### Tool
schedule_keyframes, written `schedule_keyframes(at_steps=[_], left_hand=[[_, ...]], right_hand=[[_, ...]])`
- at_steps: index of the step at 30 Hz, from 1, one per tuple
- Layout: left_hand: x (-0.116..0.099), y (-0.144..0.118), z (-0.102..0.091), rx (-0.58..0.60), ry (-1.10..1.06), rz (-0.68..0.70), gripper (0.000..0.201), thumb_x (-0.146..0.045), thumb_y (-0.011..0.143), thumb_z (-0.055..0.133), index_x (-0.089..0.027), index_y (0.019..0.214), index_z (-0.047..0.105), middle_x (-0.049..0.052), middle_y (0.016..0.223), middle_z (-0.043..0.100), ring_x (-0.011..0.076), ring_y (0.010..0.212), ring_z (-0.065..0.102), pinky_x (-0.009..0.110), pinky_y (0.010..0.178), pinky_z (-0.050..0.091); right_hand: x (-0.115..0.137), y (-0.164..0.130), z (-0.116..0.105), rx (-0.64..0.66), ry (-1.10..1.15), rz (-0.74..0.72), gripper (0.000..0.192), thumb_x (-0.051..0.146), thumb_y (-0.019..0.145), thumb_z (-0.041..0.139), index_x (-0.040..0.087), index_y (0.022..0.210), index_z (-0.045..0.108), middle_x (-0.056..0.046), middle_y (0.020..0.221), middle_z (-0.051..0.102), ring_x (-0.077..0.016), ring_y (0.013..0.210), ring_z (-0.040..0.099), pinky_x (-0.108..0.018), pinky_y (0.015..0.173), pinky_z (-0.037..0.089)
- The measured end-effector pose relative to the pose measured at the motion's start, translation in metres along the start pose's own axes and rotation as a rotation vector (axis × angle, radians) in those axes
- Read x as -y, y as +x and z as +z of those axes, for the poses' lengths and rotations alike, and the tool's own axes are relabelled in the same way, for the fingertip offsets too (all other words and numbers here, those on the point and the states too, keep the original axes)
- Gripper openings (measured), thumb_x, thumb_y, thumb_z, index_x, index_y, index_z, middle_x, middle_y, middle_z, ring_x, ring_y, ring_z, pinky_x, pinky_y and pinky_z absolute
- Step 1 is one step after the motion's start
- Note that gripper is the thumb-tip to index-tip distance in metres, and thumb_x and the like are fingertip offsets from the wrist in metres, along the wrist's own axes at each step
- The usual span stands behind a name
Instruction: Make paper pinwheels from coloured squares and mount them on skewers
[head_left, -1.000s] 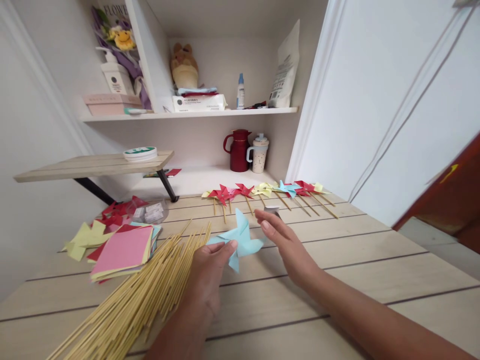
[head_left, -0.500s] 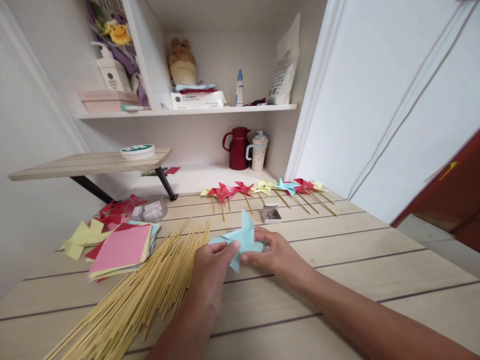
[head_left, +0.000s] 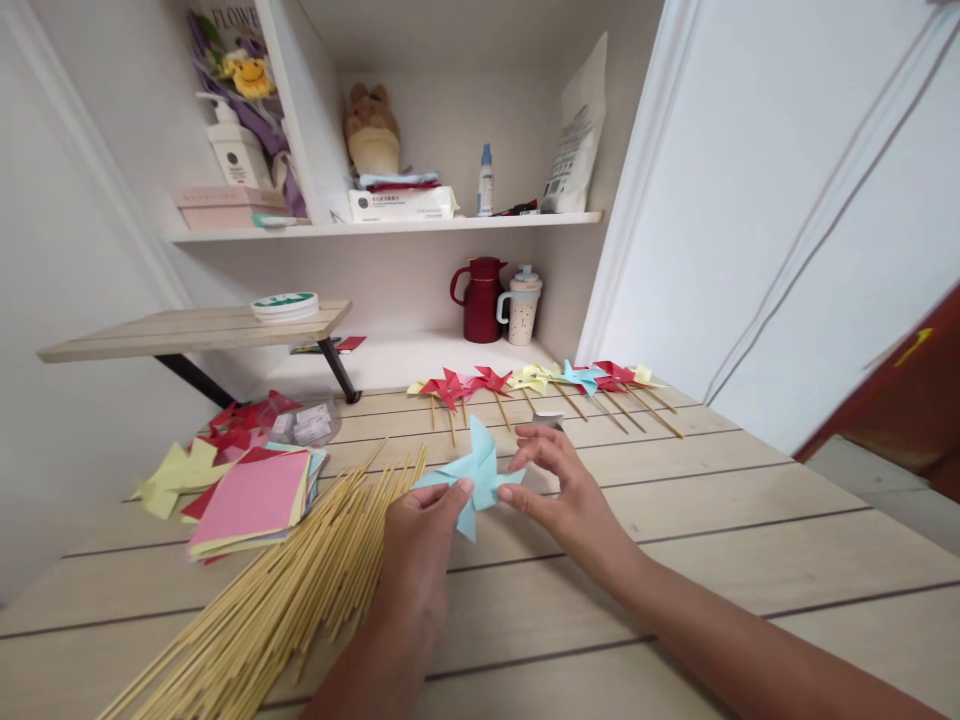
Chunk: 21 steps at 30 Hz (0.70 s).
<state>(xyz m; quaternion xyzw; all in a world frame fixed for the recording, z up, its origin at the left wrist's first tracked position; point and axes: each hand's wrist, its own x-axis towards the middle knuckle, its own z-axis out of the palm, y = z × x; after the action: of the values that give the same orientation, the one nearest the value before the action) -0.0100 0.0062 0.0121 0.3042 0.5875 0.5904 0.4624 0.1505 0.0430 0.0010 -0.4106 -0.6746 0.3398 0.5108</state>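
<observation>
A light-blue paper pinwheel head [head_left: 481, 462] is held above the table, its blades spread out and no stick on it that I can see. My left hand [head_left: 421, 530] pinches its left side, thumb on top. At its right blade is my right hand [head_left: 574, 492], thumb and fingers parted around the blade tip; whether the thumb touches the paper is unclear. Just behind the right hand, a small box [head_left: 550, 418] is mostly hidden. A bundle of thin wooden sticks [head_left: 300, 590] lies beside my left forearm.
Finished pinwheels on sticks [head_left: 581, 376] lie in a row along the table's back. To the left are stacked coloured paper squares [head_left: 255, 500], a yellow pinwheel head [head_left: 176, 478] and a clear container [head_left: 311, 425]. A raised wooden shelf [head_left: 187, 325] stands behind them.
My right hand's fingers have parted from their grip on the right blade. My left hand keeps its pinch on the pinwheel head. The whole view has shifted slightly.
</observation>
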Motion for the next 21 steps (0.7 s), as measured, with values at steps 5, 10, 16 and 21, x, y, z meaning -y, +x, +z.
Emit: schedule_keyframes(at_steps=[5,10,16,21], left_hand=[[0.0033,0.0017,0.0,0.024,0.019,-0.013,0.031,-0.04,0.057,0.084,-0.014,0.072,0.077,0.007,0.07,0.073,0.0193,0.071,0.062,0.03,0.07,0.043],[0.0041,-0.0008,0.0005,0.078,0.012,0.008,0.036,-0.044,0.056,0.085,-0.013,0.074,0.078,0.007,0.074,0.075,0.0176,0.07,0.061,0.029,0.07,0.043],[0.0033,-0.0022,0.0002,0.064,-0.001,-0.015,0.038,-0.043,0.054,0.086,-0.013,0.076,0.077,0.006,0.072,0.074,0.0178,0.072,0.061,0.029,0.072,0.043],[0.0013,-0.0036,0.0016,0.088,0.003,-0.015,0.035,-0.043,0.056,0.085,-0.013,0.073,0.077,0.005,0.069,0.073,0.0159,0.068,0.059,0.027,0.07,0.043]], right_hand=[[0.0028,-0.0049,0.0028,0.063,-0.088,-0.111,0.015,0.035,0.076,0.077,0.024,0.079,0.066,-0.008,0.132,0.045,-0.0289,0.133,0.039,-0.048,0.11,0.034],[0.0021,-0.005,0.005,0.055,-0.07,-0.081,0.015,0.031,0.078,0.075,0.022,0.07,0.066,-0.008,0.125,0.051,-0.0267,0.124,0.048,-0.043,0.106,0.037],[0.007,-0.0043,0.0037,0.091,-0.026,0.002,0.018,0.03,0.079,0.072,0.021,0.065,0.065,-0.006,0.113,0.057,-0.0249,0.114,0.055,-0.039,0.1,0.04],[0.0071,-0.0039,0.0035,0.097,-0.001,0.036,0.017,0.029,0.078,0.072,0.02,0.065,0.065,-0.006,0.109,0.059,-0.0231,0.107,0.058,-0.038,0.097,0.04]])
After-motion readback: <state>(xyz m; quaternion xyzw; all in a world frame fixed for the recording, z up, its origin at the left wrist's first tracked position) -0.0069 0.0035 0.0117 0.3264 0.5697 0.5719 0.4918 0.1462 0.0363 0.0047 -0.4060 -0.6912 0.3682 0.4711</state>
